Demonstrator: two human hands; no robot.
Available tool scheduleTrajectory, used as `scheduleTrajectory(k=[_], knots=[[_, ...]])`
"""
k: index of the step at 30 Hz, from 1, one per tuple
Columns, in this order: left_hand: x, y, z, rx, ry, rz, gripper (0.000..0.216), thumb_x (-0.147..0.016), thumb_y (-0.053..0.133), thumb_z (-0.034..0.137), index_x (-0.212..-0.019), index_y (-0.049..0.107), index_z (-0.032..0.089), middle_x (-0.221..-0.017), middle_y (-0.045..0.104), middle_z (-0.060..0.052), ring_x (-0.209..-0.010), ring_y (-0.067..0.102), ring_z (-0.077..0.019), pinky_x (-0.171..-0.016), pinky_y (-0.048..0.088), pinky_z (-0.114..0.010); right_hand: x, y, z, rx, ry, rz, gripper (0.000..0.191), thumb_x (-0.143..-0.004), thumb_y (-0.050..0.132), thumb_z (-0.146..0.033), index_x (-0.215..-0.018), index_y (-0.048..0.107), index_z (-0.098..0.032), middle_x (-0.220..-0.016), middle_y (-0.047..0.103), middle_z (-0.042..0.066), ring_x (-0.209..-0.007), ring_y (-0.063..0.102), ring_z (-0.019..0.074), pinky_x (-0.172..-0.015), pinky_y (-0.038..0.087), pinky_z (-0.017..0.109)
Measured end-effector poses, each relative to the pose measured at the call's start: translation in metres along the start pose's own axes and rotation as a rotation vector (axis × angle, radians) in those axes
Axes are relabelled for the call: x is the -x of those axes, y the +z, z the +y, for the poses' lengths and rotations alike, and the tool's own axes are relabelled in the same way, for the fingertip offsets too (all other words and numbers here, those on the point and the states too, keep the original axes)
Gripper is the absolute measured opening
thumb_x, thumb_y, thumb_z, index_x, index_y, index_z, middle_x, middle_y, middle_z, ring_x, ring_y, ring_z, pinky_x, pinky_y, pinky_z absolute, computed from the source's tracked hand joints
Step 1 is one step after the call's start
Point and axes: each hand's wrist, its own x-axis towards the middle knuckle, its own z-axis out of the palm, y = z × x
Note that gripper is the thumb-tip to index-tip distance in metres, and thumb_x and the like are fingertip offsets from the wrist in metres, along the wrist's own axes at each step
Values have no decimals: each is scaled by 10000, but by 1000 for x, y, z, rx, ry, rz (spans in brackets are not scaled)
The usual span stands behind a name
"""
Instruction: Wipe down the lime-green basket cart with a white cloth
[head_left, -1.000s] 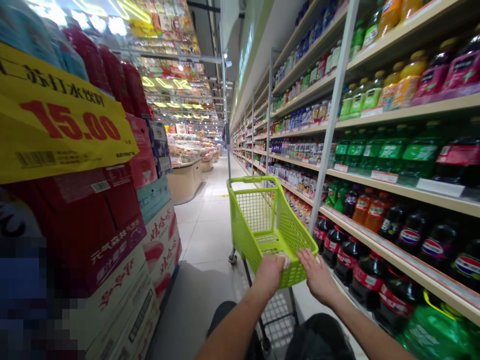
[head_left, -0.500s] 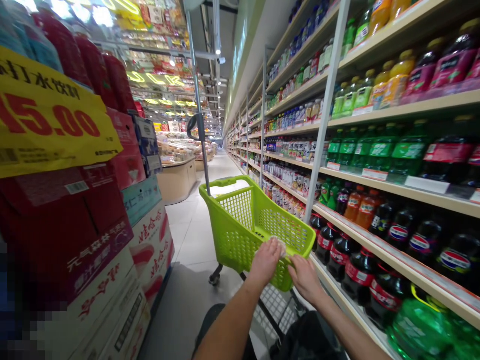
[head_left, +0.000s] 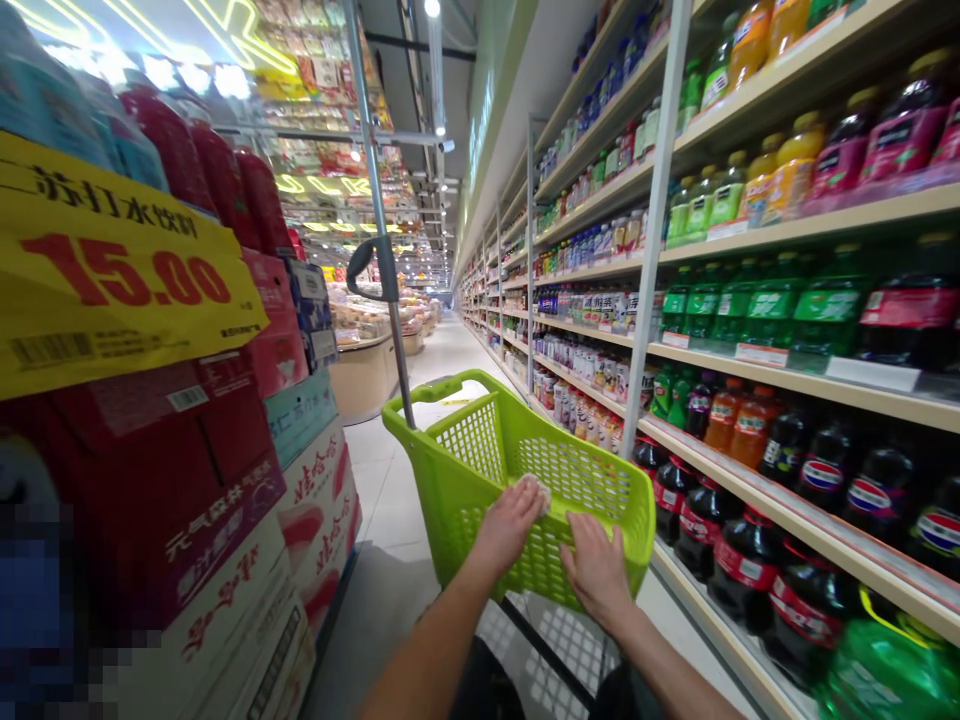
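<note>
**White cloth [head_left: 538, 494] under your left hand [head_left: 504, 527], on the near rim of the green cart [head_left: 450, 505]**

Your own left hand covers most of the cloth; only a crumpled edge shows past the fingertips. The cart's near wall hides part of its inside, and your forearms [head_left: 442, 620] cut across the black frame bar [head_left: 547, 652] below. The metal pole [head_left: 375, 180] at the cart's left corner runs out of view at the top. The price sign [head_left: 135, 285] is cut off at the left, and the lower left corner is pixelated.

You have bare floor [head_left: 382, 560] between the cart's left side and the stacked boxes [head_left: 225, 520]. The cart's right end stands close to the edge of the shelving [head_left: 795, 518], with dark bottles [head_left: 746, 560] lined up along the bottom.

Your left fingers lie together, bent over the cloth, about midway along the near rim. Your right hand [head_left: 596, 570] touches that rim nearer the right corner, its fingers partly spread; the undersides are hidden, so you cannot really tell whether they grip it.
</note>
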Motion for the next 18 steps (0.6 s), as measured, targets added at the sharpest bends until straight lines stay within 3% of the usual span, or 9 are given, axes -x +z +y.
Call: scheduleTrajectory(k=[3, 6, 8, 10, 14, 18], knots=[[5, -16, -24, -25, -71, -9, 427, -816, 343, 83, -1213, 451, 197, -1322, 441, -68, -1248, 346, -183, -1027, 303, -353, -2, 3, 7, -2, -76, 29, 404, -783, 390, -191, -1175, 487, -164, -1150, 569, 106, -1101, 466, 259, -976, 207, 514], [17, -43, -72, -99, -323, 40, 416, -804, 363, 63, -1188, 475, 176, -1310, 452, -89, -1241, 358, -194, -1022, 313, -373, 1, 1, 22, -5, -135, 63, 400, -774, 400, -192, -1162, 490, -156, -1124, 583, 98, -1079, 481, 239, -983, 212, 484], [23, -53, -89, -128, -387, 69, 412, -807, 361, 67, -1199, 460, 147, -1330, 419, -120, -1258, 329, -213, -1026, 303, -404, 2, 1, 29, 8, -102, 96, 377, -769, 400, -197, -1127, 508, -149, -1100, 591, 102, -1066, 487, 238, -984, 205, 488], [23, -50, -85, -143, -382, 79, 408, -809, 365, 70, -1201, 456, 143, -1333, 414, -123, -1263, 320, -210, -1029, 303, -396, 1, 2, 33, 27, -65, 114, 371, -752, 401, -186, -1101, 520, -147, -1082, 596, 104, -1058, 488, 242, -982, 197, 499], [15, -33, -59, -127, -225, 58, 439, -795, 379, 49, -1205, 454, 188, -1321, 444, -63, -1247, 348, -171, -1026, 320, -333, -4, 6, 40, 59, -46, 94, 422, -706, 417, -175, -1116, 510, -140, -1105, 586, 108, -1088, 466, 257, -981, 175, 528], [20, -45, -77, -158, -333, 102, 429, -789, 378, 48, -1193, 467, 164, -1315, 447, -92, -1233, 369, -194, -1023, 320, -357, -7, 6, 44, 93, -30, 72, 491, -686, 411, -142, -1173, 475, -142, -1183, 547, 100, -1163, 401, 257, -993, 147, 534]])
